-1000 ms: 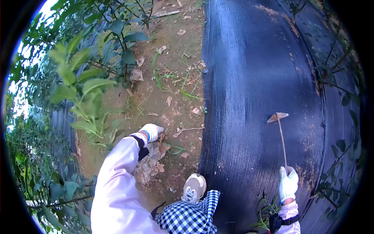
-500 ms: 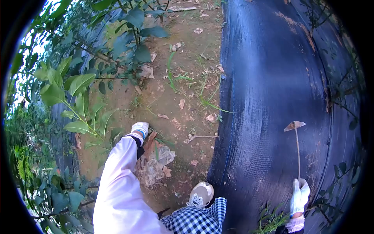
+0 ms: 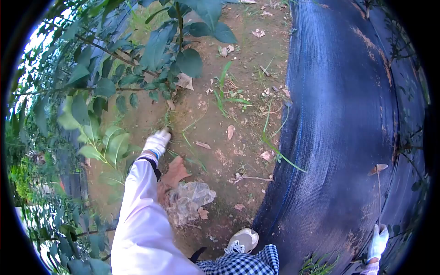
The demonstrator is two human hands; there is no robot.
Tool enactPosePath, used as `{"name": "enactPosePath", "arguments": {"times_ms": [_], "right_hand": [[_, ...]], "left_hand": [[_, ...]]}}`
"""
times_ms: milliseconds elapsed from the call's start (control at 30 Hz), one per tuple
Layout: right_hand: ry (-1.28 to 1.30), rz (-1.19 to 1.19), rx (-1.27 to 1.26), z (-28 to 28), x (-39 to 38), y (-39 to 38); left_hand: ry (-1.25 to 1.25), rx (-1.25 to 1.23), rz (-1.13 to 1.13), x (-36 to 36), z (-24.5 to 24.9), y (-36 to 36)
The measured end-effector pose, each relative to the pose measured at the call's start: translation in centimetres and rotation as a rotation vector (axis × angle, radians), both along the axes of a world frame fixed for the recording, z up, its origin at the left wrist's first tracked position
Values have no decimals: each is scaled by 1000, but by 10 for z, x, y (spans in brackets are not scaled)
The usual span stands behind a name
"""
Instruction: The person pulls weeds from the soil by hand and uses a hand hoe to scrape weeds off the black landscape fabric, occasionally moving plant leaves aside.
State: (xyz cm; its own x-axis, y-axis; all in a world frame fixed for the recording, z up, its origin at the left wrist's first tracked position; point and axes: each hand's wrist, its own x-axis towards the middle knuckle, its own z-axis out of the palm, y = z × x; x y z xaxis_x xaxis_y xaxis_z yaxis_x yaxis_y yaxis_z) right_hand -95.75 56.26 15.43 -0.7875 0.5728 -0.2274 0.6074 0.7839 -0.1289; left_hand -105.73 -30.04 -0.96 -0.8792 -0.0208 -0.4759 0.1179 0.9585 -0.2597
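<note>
My left hand, in a white glove, reaches down to the bare soil. Its fingers are curled together at the base of a small green weed, and the fingertips are partly hidden. Thin grass blades lie just right of it. At the lower right, my right hand, also gloved, is closed round the handle of a small hoe. The hoe's flat metal blade points away from me above the black ground sheet.
Leafy branches overhang the soil at upper left. Crumpled clear plastic and a brown dry leaf lie below my left hand. My shoe stands near the sheet's edge. Grass tufts grow farther ahead.
My left hand has moved forward from beside the brown leaf to the small weed. The view has shifted; the right hand and hoe appear lower and farther right.
</note>
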Motion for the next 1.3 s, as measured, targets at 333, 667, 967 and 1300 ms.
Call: {"name": "enactPosePath", "arguments": {"times_ms": [333, 667, 967, 1300], "right_hand": [[-38, -17, 58, 36, -26, 26], [-3, 80, -165, -2, -75, -53], [21, -50, -363, -46, -82, -101], [38, -52, -382, -58, -85, -129]], "left_hand": [[-46, -287, 545, -7, -8, -50], [260, -93, 879, 9, -19, -75], [43, 72, 1041, 1, -28, -87], [727, 876, 939, -36, -23, -41]]}}
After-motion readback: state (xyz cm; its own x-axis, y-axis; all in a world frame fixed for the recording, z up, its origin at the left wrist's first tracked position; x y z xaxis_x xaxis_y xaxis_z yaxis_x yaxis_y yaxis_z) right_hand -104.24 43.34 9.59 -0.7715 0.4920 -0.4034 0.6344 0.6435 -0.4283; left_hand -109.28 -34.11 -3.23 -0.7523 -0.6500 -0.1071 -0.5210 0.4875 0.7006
